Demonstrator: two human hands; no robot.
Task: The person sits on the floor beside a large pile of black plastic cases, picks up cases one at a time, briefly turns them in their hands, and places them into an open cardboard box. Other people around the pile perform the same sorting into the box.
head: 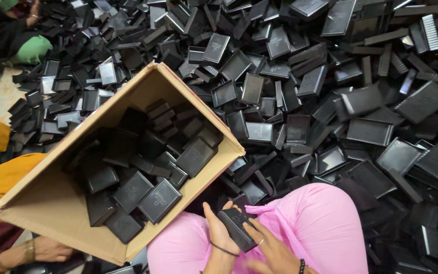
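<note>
A black plastic case (235,228) is held over the pink lap, close to the body: the left hand (218,232) is closed around it, the right hand (267,248) pressed on its edge. The cardboard box (51,203) is tilted alongside.

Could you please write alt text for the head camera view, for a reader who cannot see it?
Both hands, left hand and right hand, hold one black plastic case above a lap in pink cloth. A tilted cardboard box partly filled with similar cases sits to the left, and a large heap of black cases covers the floor ahead.
</note>
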